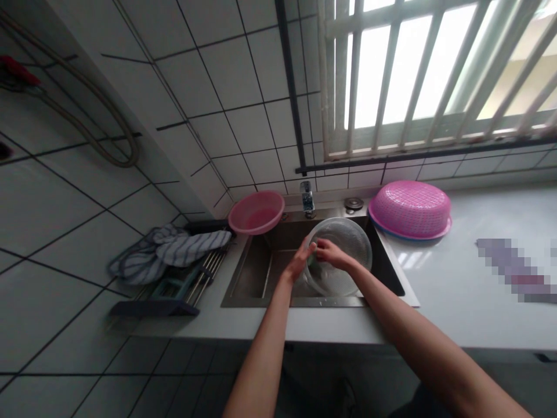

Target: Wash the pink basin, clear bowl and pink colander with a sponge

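A translucent whitish colander [350, 247] with a mesh-like wall is in the steel sink [278, 244], tilted so that its inside faces me. My left hand [299, 262] is closed on its left rim, with the thumb towards the inside. Inside the colander, near that same rim, my right hand [333, 254] has its fingers curled together. They press a small greenish thing, perhaps a scrubbing pad [312, 259], against the wall. Most of this greenish thing is hidden by the fingers.
Behind the sink stands a faucet [307, 200], with a drain strainer [354, 204] to its right. A pink basin [256, 213] rests at the back left corner. An upturned pink basket [411, 209] sits right of the sink. A striped cloth [174, 249] drapes over a rack on the left.
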Tool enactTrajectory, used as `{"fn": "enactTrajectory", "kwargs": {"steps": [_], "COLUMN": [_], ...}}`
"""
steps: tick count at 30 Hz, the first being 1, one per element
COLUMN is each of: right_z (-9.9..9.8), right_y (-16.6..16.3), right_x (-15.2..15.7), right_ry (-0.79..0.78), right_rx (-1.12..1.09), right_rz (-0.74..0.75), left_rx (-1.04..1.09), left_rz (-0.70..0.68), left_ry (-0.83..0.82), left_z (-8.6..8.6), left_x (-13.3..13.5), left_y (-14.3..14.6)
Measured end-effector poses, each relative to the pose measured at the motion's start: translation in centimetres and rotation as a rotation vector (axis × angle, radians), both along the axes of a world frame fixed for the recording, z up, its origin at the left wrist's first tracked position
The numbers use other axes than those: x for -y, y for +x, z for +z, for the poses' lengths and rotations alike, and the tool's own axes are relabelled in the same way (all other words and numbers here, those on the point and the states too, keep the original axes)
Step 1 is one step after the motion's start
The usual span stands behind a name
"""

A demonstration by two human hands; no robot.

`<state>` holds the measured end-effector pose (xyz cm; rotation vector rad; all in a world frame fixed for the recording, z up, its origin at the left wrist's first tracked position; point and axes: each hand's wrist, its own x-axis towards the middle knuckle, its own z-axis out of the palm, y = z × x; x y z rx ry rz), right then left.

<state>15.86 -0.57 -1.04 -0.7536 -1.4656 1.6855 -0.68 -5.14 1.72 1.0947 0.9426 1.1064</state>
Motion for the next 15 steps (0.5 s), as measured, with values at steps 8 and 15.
{"fn": "enactTrajectory", "kwargs": {"steps": [8, 15], "right_z": [0.0, 0.4], "right_y": [0.3, 0.2], "right_x": [0.6, 0.3], "right_ry": [0.012, 0.038], "right_rx": [0.09, 0.028], "right_rz": [0.081, -0.028], "left_rx": [-0.243, -0.357], "left_rz": [0.003, -0.039], "left_ry": [0.149, 0.23], "left_z": [-0.2, 0.0], "left_x": [-0.2, -0.4], "left_y": [-0.3, -0.3]}}
